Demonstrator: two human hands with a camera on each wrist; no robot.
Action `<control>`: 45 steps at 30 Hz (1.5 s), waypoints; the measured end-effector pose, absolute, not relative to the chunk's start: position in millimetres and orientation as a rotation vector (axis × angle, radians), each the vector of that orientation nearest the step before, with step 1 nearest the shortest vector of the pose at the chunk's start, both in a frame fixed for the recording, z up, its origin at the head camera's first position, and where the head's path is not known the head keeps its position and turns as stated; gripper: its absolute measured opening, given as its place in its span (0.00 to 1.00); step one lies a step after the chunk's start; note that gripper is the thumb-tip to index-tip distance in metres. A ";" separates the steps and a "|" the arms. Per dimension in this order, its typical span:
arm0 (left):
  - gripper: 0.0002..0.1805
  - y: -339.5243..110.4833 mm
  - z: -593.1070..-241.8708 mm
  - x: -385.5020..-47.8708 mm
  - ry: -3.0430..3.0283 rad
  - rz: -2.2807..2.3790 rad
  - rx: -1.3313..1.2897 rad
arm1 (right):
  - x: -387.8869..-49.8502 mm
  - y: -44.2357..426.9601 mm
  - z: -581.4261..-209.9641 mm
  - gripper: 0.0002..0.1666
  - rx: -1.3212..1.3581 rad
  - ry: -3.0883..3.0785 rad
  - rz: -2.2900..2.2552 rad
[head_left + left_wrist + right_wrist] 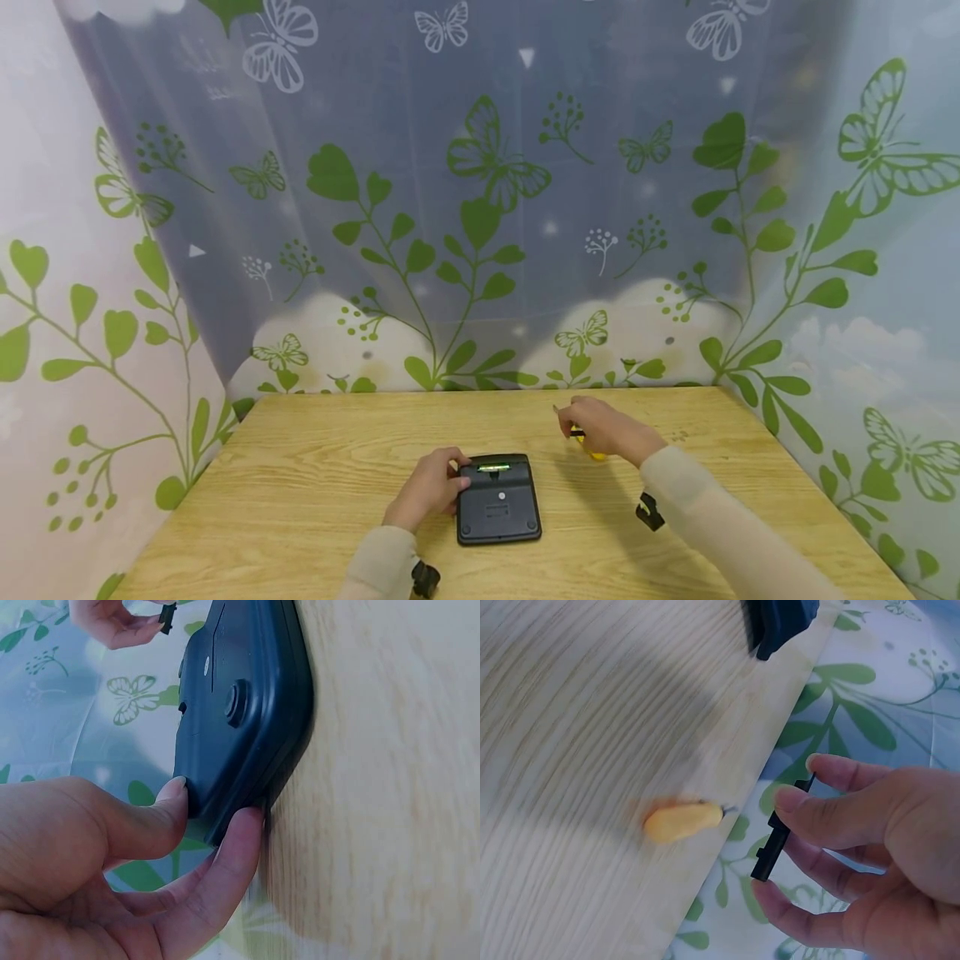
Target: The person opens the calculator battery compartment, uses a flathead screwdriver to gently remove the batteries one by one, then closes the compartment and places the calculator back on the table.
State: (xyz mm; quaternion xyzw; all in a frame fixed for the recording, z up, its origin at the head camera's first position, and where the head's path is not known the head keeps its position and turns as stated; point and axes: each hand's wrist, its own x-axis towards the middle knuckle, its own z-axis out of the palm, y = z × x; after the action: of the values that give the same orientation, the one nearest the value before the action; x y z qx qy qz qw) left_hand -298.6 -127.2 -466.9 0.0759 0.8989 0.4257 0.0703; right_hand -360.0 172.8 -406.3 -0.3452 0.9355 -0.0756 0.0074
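Observation:
A black calculator [498, 515] lies face down on the table, its battery bay uncovered and a green-labelled battery [493, 468] inside. My left hand [429, 487] grips its upper left corner; in the left wrist view the thumb [161, 817] presses the back and the fingers rest along the edge. Held above the table to the right, a small black battery cover [774, 847] is pinched between thumb and fingers of my right hand [603, 427]. Below that hand lies a yellow-handled screwdriver [682, 823], partly hidden by it in the head view.
The wooden table [315, 500] ends at the back against a curtain [405, 275] printed with leaves and butterflies. Patterned sheets also hang on both sides. A few tiny specks [679, 436] show on the table right of my right hand, too small to tell.

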 end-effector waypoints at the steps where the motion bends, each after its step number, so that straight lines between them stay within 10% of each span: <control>1: 0.15 -126.9 -466.6 -298.6 2.703 1.281 0.229 | -360.5 175.5 -406.9 0.22 -1.074 2.928 -0.236; 45: 0.15 -126.3 -466.8 -297.6 2.709 1.287 0.222 | -381.0 266.8 -421.3 0.20 -1.003 2.950 -0.280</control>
State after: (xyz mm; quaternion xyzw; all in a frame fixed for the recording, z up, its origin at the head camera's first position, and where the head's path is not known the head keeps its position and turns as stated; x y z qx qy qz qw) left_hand -297.6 -126.3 -466.8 0.0737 0.8987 0.4271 0.0672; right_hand -381.0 266.8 -421.3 -0.3205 0.9430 -0.0896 0.0066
